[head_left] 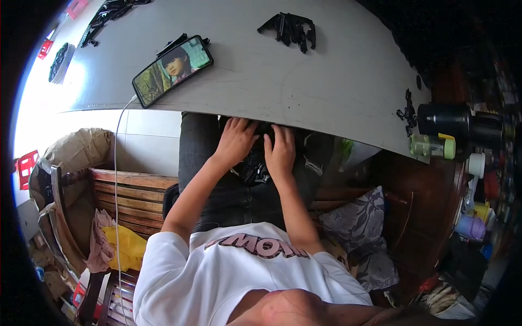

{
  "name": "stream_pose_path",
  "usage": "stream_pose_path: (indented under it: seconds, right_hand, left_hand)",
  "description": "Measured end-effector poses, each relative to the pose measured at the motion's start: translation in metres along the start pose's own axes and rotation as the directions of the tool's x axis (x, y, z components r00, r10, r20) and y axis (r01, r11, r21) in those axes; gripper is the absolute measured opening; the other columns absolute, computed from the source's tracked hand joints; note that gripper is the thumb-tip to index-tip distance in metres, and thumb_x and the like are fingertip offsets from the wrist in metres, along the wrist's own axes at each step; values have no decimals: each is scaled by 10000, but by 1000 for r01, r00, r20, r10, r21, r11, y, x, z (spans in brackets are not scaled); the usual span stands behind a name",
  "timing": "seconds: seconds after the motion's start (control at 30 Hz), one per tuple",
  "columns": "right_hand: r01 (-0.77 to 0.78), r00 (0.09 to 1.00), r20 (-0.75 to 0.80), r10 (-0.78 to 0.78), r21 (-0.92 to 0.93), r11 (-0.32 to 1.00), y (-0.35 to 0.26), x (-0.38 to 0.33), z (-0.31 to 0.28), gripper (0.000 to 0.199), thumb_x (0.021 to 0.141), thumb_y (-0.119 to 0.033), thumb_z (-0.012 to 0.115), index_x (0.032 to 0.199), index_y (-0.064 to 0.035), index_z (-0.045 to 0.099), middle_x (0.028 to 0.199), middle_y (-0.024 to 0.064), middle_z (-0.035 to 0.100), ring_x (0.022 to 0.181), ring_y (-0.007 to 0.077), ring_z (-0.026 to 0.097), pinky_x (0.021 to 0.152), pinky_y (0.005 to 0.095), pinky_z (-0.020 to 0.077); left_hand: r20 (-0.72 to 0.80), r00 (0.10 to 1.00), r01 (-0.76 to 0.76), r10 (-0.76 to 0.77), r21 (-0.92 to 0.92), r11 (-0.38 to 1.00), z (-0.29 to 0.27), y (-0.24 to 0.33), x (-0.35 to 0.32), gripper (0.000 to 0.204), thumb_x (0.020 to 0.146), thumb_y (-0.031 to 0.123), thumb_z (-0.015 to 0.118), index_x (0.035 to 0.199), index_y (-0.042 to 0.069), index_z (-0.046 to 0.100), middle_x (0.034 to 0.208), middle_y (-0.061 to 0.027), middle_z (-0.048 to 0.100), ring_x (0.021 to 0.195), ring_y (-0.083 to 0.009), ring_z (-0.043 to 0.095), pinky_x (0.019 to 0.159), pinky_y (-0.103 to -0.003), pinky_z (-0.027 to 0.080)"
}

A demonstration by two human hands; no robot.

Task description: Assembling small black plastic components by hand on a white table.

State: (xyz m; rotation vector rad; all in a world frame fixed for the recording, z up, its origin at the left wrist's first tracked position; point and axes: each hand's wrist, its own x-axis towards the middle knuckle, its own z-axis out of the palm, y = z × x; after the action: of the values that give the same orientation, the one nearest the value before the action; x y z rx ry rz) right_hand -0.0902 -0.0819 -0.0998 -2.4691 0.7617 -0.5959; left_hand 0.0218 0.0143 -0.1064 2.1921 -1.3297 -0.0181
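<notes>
Both hands, left (235, 142) and right (280, 152), lie together on black parts (254, 169) in lap, grasp unclear; best keep them under table (326, 81) edge at 12 o'clock.

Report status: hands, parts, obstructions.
Left hand and right hand both on black parts in lap. Grip unclear. Table edge hides fingertips.

— Where do the hands sit?
— Both in the lap, just under the near edge of the worktop (326, 81): left hand (235, 142) beside right hand (280, 152), on a heap of small parts (255, 165).
— And on the worktop?
— A phone (172, 70) to the left, a pile of clips (291, 30) further back, a flask (451, 120) and bottle (432, 145) at the right end.
</notes>
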Motion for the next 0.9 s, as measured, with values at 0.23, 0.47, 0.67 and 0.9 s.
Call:
stream_pose_path:
  seconds: [0.23,0.47,0.67,0.9]
  right_hand:
    - [115,989,-99,-111,42,992,8,-6,-4,261,854,-130,559,1086,-9,553,1086,163,510,1028,349,472,861,426,400]
    - [99,981,-172,-93,25,995,25,-3,-12,186,838,-120,574,986,-11,604,1067,137,543,1014,327,497,874,412,399]
    - [93,985,-149,-88,29,995,38,2,-3,201,842,-120,576,1004,-2,601,1113,156,526,1052,344,472,885,426,385]
    - [-7,992,128,4,23,1000,29,49,15,356,833,-185,585,1144,-20,536,1179,192,516,1090,381,458,932,446,343]
  left_hand:
    - [23,988,153,-152,-244,958,3,-41,17,260,821,158,562,1036,14,589,1092,-212,533,1074,-384,444,924,-447,344]
    - [76,994,85,-78,-91,992,78,-93,17,318,795,143,522,1089,31,569,1091,-187,565,1052,-379,487,901,-446,379]
    - [99,972,230,-211,-264,937,54,-68,13,336,808,221,547,1088,36,572,1113,-188,551,1068,-387,469,913,-451,363]
    - [29,995,94,-90,-209,973,48,-59,7,340,815,232,570,1084,25,558,1117,-208,527,1046,-408,467,889,-482,365]
